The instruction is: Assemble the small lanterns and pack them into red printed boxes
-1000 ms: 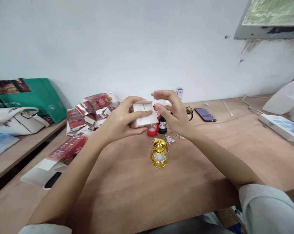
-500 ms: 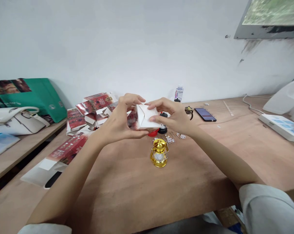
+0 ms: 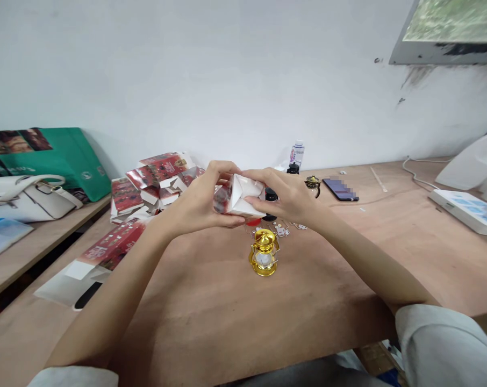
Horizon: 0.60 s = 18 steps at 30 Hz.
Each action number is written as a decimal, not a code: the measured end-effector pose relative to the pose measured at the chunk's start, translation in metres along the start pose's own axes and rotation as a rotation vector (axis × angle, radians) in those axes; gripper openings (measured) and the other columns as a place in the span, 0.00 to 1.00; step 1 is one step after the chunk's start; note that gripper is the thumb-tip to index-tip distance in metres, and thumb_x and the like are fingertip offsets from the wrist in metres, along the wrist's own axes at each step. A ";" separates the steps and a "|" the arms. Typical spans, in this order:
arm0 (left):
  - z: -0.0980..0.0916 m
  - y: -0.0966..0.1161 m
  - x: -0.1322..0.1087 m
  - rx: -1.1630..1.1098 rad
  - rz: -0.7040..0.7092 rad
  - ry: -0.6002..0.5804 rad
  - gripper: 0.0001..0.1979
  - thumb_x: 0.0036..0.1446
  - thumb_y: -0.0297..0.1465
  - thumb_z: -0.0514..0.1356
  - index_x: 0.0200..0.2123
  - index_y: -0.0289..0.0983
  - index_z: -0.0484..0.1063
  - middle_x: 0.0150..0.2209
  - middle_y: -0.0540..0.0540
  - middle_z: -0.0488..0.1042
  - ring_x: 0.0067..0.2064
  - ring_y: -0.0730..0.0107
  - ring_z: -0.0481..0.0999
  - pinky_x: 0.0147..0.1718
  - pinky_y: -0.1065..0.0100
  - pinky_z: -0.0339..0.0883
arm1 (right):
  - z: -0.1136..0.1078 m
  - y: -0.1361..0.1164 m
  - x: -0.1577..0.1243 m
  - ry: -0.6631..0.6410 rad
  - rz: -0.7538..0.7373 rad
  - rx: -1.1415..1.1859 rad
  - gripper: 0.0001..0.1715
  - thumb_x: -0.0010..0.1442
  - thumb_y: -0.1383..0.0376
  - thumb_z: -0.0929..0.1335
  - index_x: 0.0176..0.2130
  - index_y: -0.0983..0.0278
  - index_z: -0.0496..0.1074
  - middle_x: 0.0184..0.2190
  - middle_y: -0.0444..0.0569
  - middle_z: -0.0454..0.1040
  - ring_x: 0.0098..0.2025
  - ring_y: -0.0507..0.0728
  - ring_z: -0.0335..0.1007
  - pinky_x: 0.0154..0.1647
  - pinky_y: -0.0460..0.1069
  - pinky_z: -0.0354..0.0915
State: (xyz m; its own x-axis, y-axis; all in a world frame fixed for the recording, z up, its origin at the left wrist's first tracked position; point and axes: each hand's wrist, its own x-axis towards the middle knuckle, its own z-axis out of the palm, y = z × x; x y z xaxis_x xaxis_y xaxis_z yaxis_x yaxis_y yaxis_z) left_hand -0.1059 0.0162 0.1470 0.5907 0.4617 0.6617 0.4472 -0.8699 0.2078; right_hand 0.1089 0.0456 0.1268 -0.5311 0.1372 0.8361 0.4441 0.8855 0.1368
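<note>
Our left hand (image 3: 195, 203) grips the box (image 3: 222, 199) while our right hand (image 3: 294, 198) pinches its white flaps (image 3: 246, 187). Squeezing too hard could crease them

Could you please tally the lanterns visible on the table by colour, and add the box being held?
Gold lantern: 1
Black lanterns: 2, both partly hidden
Bronze lantern: 1
Red lantern: 1 showing, mostly hidden behind the box
Box between left hand and right hand: 1
Total: 6 showing
</note>
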 end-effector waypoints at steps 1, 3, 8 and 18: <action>0.000 0.000 0.000 -0.016 -0.015 0.001 0.36 0.42 0.35 0.70 0.52 0.42 0.56 0.52 0.41 0.64 0.47 0.61 0.73 0.48 0.57 0.71 | 0.000 0.000 0.000 -0.005 0.006 0.005 0.19 0.62 0.61 0.63 0.52 0.64 0.64 0.38 0.47 0.75 0.32 0.50 0.70 0.31 0.46 0.67; 0.000 0.000 0.001 -0.037 -0.049 0.008 0.36 0.41 0.35 0.70 0.52 0.42 0.56 0.52 0.41 0.64 0.48 0.60 0.73 0.49 0.56 0.70 | 0.000 0.000 -0.001 -0.008 0.026 0.026 0.20 0.62 0.62 0.63 0.53 0.64 0.64 0.38 0.47 0.75 0.33 0.50 0.70 0.32 0.46 0.67; -0.003 -0.010 0.001 -0.035 -0.221 0.034 0.37 0.44 0.40 0.68 0.53 0.41 0.53 0.53 0.37 0.66 0.53 0.55 0.70 0.50 0.54 0.67 | -0.002 0.001 0.001 0.086 0.153 0.037 0.19 0.62 0.62 0.63 0.52 0.63 0.64 0.36 0.46 0.72 0.34 0.50 0.69 0.35 0.47 0.69; 0.009 0.004 0.006 0.062 -0.695 0.053 0.34 0.51 0.53 0.55 0.55 0.39 0.56 0.57 0.37 0.63 0.57 0.48 0.65 0.53 0.47 0.61 | 0.005 -0.006 0.003 0.084 0.303 -0.128 0.15 0.64 0.65 0.60 0.50 0.63 0.66 0.37 0.50 0.70 0.32 0.51 0.67 0.30 0.47 0.67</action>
State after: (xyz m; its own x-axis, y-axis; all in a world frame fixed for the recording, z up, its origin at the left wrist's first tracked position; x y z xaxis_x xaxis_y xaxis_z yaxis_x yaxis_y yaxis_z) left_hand -0.0948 0.0165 0.1453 0.1209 0.8969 0.4254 0.7480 -0.3640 0.5549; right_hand 0.1014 0.0428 0.1260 -0.3022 0.3435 0.8892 0.6624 0.7465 -0.0632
